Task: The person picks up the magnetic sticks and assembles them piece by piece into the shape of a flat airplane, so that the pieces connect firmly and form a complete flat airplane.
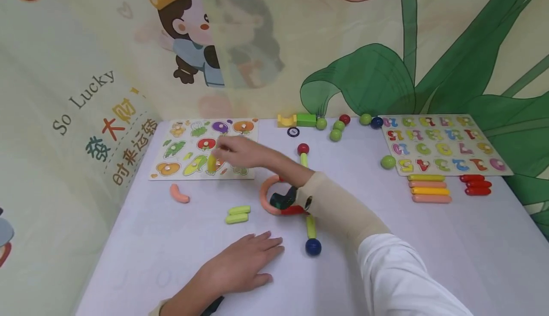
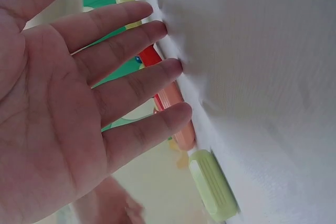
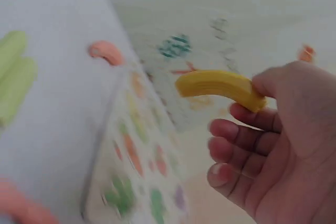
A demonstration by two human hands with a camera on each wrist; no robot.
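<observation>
My right hand (image 1: 242,153) pinches one end of a yellow curved magnetic stick (image 3: 220,84) between thumb and forefinger, its other fingers loosely bent. In the head view it is over the vegetable puzzle board (image 1: 253,137). My left hand (image 1: 244,264) lies palm down near the table's front, fingers spread and holding nothing. Just beyond it are two light green sticks (image 1: 237,218). Right of these lies a figure of a pink arc (image 1: 265,194), red pieces, green sticks, a red ball (image 1: 303,149) and a blue ball (image 1: 313,247); my right forearm covers part of it.
A pink curved stick (image 1: 179,194) lies before the vegetable board. At the back stand yellow and green blocks (image 1: 306,119) beside several balls (image 1: 336,135). Farther right are a number board (image 1: 437,137), yellow and pink sticks (image 1: 431,191) and red sticks (image 1: 477,184).
</observation>
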